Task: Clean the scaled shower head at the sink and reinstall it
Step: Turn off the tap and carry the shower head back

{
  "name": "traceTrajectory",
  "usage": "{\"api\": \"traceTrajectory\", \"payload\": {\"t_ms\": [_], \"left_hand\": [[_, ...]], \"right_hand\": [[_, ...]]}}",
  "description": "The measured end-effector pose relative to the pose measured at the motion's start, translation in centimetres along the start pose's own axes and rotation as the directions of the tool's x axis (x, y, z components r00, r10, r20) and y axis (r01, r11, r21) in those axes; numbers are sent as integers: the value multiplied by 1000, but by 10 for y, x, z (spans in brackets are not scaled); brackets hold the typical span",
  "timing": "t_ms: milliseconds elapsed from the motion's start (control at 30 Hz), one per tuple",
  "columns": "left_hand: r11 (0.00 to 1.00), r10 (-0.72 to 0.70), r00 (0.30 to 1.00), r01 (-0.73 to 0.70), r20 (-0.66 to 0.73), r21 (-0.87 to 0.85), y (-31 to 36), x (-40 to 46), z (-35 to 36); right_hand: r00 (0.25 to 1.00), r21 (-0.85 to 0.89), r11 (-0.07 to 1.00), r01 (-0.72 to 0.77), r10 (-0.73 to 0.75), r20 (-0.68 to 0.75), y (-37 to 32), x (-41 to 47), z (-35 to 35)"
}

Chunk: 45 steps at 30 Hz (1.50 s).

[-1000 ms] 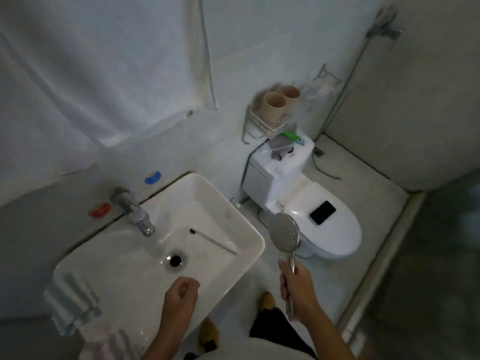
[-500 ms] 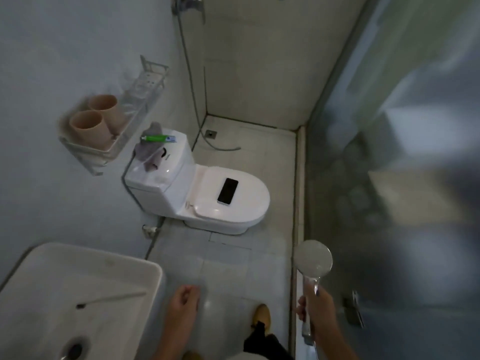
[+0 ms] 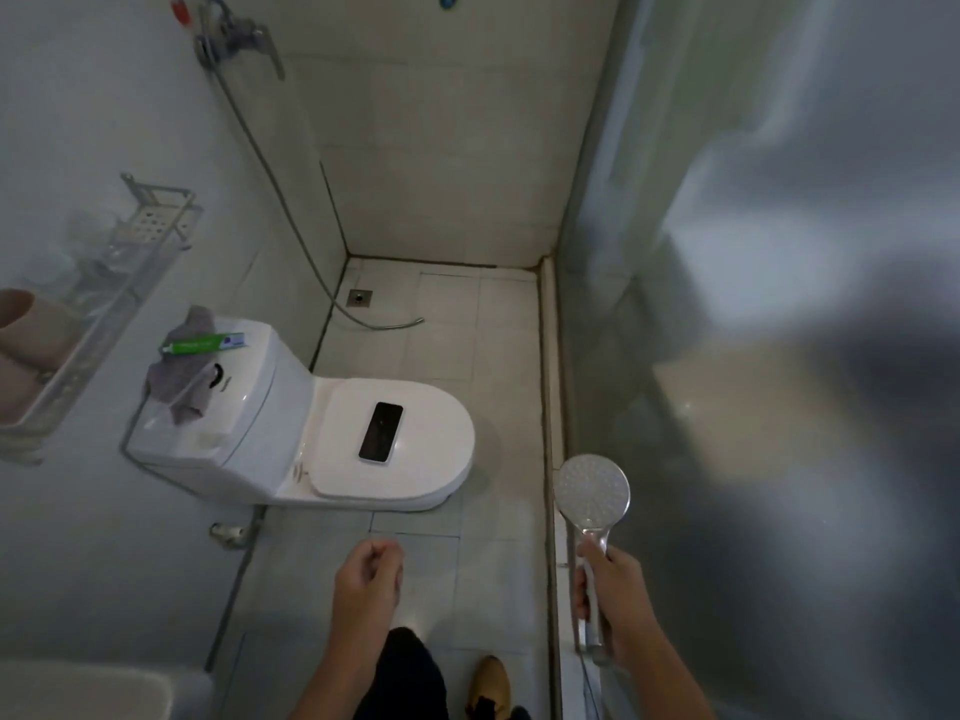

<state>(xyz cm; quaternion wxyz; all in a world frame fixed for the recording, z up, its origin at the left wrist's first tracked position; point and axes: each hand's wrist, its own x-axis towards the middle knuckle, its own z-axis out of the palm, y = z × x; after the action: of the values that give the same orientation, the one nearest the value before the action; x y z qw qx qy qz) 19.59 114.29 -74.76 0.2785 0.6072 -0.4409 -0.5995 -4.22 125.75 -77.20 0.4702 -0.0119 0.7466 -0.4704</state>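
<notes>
One hand only, the right hand [image 3: 615,600], has its grip wrapped round the shower head [image 3: 591,492] handle, left hand [image 3: 370,574] loosely curled and empty, so reconnecting the floor-lying hose [image 3: 384,324] risks a fumbled drop.

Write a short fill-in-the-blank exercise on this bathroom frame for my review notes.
1. The round silver shower head is gripped by its handle in the ____ hand.
2. The black phone lies on the closed white toilet ____.
3. The green toothpaste tube lies on a grey ____ atop the white toilet tank.
4. The loose metal shower hose's free end lies on the ____.

Missing words: right; lid; cloth; floor
</notes>
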Motion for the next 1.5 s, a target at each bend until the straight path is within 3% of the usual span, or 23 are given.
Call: {"api": "traceTrajectory", "payload": {"t_ms": [300,500,733,900,1100,1233,1500], "left_hand": [[999,-39,999,38,24,20,43,98,67],[1000,-7,998,8,58,-17,107,191,116],[999,-23,998,24,63,-28,166,265,149],[998,-68,996,68,52,3,185,306,177],[994,-105,988,102,-116,-31,212,376,207],[991,-126,956,108,-265,-82,242,423,228],[984,-136,911,78,-389,-161,293,476,252]], "right_hand": [[995,-34,995,-96,97,24,-60,72,27],[1000,-141,990,-12,12,-1,-142,137,49],[1000,-104,994,29,-29,0,-224,202,76],[995,-102,992,-80,85,49,-259,245,84],[973,-160,968,-193,211,99,-320,352,118],[969,-241,960,-142,185,165,-378,425,149],[954,-291,951,-106,179,239,-472,512,185]]}}
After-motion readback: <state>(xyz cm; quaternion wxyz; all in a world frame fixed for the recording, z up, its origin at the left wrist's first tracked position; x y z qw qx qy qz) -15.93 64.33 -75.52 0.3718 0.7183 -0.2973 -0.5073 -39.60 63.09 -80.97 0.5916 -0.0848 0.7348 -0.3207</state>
